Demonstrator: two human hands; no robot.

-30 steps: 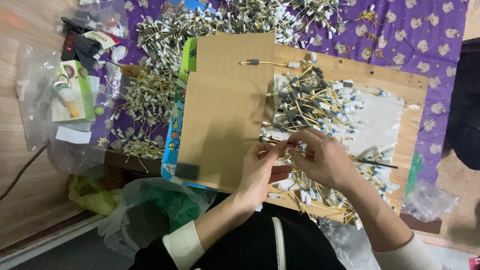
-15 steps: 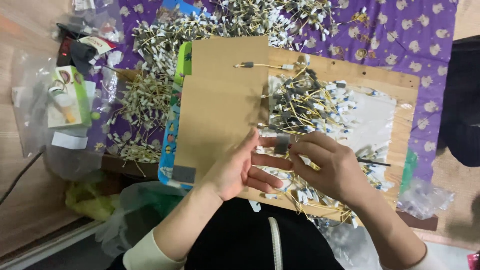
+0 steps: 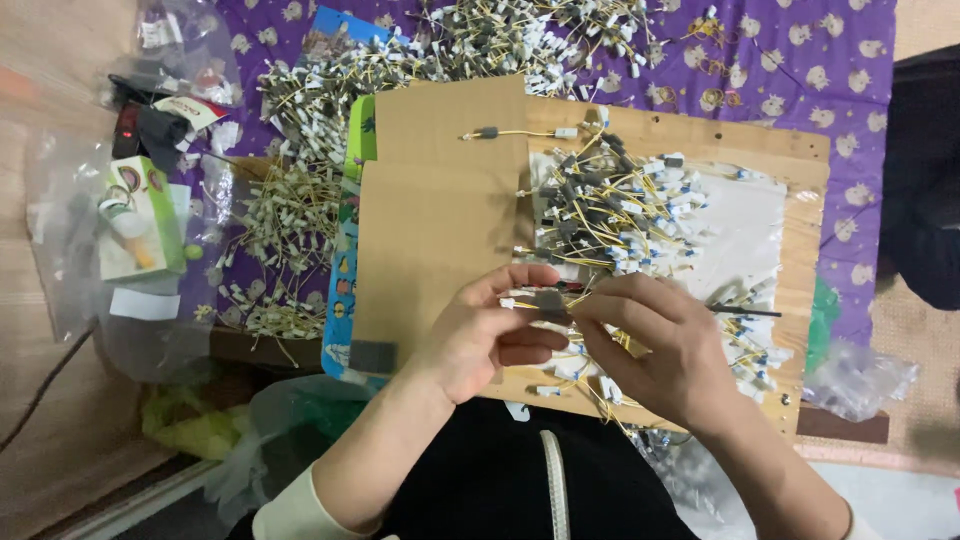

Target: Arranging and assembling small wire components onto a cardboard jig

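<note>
The left hand (image 3: 480,335) and the right hand (image 3: 665,345) meet over the near edge of the brown cardboard sheet (image 3: 440,200); between them sits 1 short yellow wire lead with a small dark grey block on it (image 3: 550,301); the left fingers (image 3: 520,282) curl round its left end and the right fingers (image 3: 610,305) pinch it just beside the block, so both hands are closed on this 1 piece; whether the block is fully seated on the wire I cannot tell.

As a judgement of progress: just beyond the hands lies a heap of yellow leads with grey blocks and white ends (image 3: 610,215), spread over a white sheet (image 3: 740,230) on a flat wooden board (image 3: 700,135); these look like pieces of the same kind as the one in hand; 1 single lead with a grey block (image 3: 520,132) lies apart on the cardboard, near its far edge. Farther off, on the purple patterned cloth (image 3: 800,60), a much larger scatter of pale wire pieces with white ends (image 3: 330,90) runs along the top and down the left; if those are the unworked stock, most of the work seems left and only a small share done.

A thin dark rod-like tool (image 3: 745,311) lies just right of the right hand; a green and white carton (image 3: 135,215) sits in clear plastic at far left.
</note>
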